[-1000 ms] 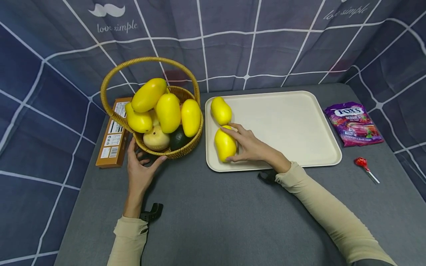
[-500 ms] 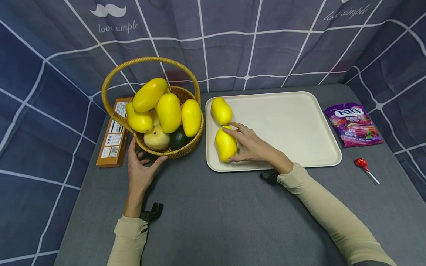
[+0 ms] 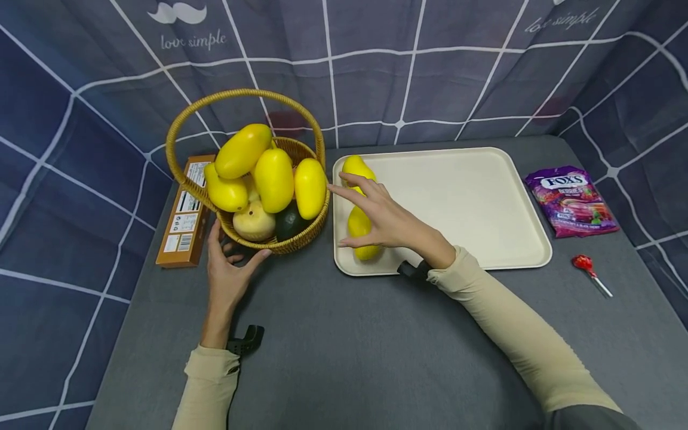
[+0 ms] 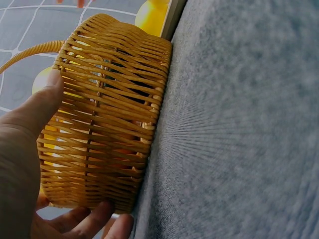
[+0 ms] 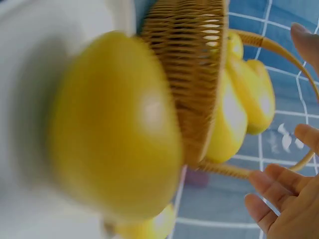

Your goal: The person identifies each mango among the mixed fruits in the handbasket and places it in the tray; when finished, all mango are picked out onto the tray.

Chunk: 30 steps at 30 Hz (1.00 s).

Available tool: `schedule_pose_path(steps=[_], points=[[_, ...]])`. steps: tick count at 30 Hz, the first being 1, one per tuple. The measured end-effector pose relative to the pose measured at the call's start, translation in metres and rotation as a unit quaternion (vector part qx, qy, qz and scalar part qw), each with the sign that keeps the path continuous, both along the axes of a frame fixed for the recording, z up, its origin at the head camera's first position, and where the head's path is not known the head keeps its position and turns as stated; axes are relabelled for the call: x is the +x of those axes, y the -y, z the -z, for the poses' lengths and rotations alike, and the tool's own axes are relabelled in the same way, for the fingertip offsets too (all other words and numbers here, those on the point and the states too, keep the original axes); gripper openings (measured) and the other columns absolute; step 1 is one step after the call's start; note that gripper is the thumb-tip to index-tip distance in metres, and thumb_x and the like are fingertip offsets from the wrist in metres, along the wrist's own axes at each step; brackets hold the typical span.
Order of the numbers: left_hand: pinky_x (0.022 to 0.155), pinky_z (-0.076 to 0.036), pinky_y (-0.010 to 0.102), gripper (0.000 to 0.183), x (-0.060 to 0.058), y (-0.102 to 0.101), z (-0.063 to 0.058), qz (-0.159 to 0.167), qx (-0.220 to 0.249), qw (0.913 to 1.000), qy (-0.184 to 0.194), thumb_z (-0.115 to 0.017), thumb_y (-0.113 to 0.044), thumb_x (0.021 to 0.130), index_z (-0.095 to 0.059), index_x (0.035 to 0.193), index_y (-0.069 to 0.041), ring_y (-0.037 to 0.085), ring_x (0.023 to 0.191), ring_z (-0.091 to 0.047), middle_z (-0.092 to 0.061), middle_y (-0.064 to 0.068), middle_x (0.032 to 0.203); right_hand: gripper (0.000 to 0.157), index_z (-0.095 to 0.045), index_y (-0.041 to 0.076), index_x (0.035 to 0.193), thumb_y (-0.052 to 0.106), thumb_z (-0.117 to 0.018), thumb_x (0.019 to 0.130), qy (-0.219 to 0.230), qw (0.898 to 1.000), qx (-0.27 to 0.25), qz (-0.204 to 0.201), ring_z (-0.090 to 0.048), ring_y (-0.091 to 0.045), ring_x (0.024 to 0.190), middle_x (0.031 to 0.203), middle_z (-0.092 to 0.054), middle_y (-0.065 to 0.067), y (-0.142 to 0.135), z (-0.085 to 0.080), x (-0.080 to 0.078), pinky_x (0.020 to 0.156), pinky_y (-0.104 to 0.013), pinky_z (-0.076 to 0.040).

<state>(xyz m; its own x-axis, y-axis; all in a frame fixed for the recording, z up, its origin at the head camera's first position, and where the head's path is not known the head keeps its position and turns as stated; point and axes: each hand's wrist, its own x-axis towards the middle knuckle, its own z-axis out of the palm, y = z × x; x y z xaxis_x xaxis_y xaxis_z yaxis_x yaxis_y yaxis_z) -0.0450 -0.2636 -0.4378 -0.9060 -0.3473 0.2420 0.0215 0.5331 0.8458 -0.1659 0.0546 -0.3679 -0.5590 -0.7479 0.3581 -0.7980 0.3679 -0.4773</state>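
Note:
My left hand (image 3: 228, 280) holds the near left side of a wicker basket (image 3: 292, 243). In the left wrist view its thumb lies at the basket's rim and its fingers bend against the wall. Yellow mangoes (image 3: 274, 181) are heaped in the basket, over a round beige fruit (image 3: 252, 223) and a dark green avocado (image 3: 290, 222). Two more mangoes lie at the left end of a cream tray (image 3: 457, 209). Above them my right hand (image 3: 398, 222) is spread with nothing in it, partly covering both. The right wrist view shows the near mango (image 5: 114, 129) apart from the fingers.
An orange-brown box (image 3: 183, 227) lies left of the basket, partly under its edge in view. Right of the tray are a purple candy bag (image 3: 572, 203) and a red lollipop (image 3: 583, 263). A checked blue cloth (image 3: 365, 89) hangs behind and at both sides.
My right hand has let go of the near mango on the tray, lifted with fingers spread and moved left towards the basket. The left hand stays on the basket.

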Motion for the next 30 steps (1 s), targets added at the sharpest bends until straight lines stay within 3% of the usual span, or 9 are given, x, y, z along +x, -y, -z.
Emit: schedule_pose_path(steps=[7,10,17,24,30], points=[[0.085,-0.045,0.043,0.11,-0.001,0.001,-0.001,0.004,0.009,1.0,-0.001,-0.085,-0.011,0.075,-0.014,0.158,-0.023,0.032,0.12,-0.049,-0.027,0.007,0.157,0.097,-0.035,0.02,0.153,0.059,-0.078,0.075,-0.026,0.999,-0.017,-0.012,-0.029,-0.026,0.144,0.156,-0.028,-0.014,0.043,-0.027,-0.013,0.112,-0.052,-0.028],[0.086,-0.045,0.044,0.111,-0.001,0.001,-0.001,0.007,0.008,0.9999,-0.002,-0.086,-0.013,0.075,-0.014,0.158,-0.024,0.032,0.121,-0.049,-0.026,0.006,0.158,0.098,-0.036,0.02,0.153,0.058,-0.078,0.074,-0.023,0.999,-0.022,-0.006,-0.031,-0.028,0.142,0.156,-0.028,-0.013,0.06,-0.037,-0.019,0.112,-0.05,-0.029],[0.084,-0.046,0.034,0.11,0.0,0.002,-0.002,0.008,-0.004,1.0,0.003,-0.086,-0.018,0.075,-0.014,0.158,-0.028,0.029,0.122,-0.05,-0.024,0.0,0.16,0.096,-0.034,0.023,0.154,0.062,-0.074,0.076,-0.02,0.999,-0.012,0.032,-0.037,-0.026,0.137,0.155,-0.028,-0.012,0.102,-0.053,-0.035,0.102,-0.044,-0.032],[0.086,-0.047,0.043,0.111,0.001,0.002,-0.003,0.01,0.0,0.9999,0.009,-0.086,-0.02,0.076,-0.012,0.158,-0.027,0.031,0.122,-0.049,-0.023,0.003,0.16,0.09,-0.032,0.031,0.154,0.063,-0.071,0.079,0.008,0.998,0.013,0.054,-0.026,-0.02,0.146,0.159,-0.023,-0.009,0.135,-0.061,-0.055,0.113,-0.048,-0.025],[0.087,-0.047,0.046,0.111,0.001,0.002,-0.002,0.01,0.0,0.9999,0.008,-0.086,-0.02,0.075,-0.013,0.158,-0.025,0.031,0.122,-0.049,-0.026,0.007,0.158,0.09,-0.025,0.04,0.154,0.067,-0.067,0.079,0.047,0.996,0.045,0.055,-0.031,-0.022,0.145,0.165,-0.004,-0.004,0.149,-0.06,-0.066,0.113,-0.052,-0.024]])
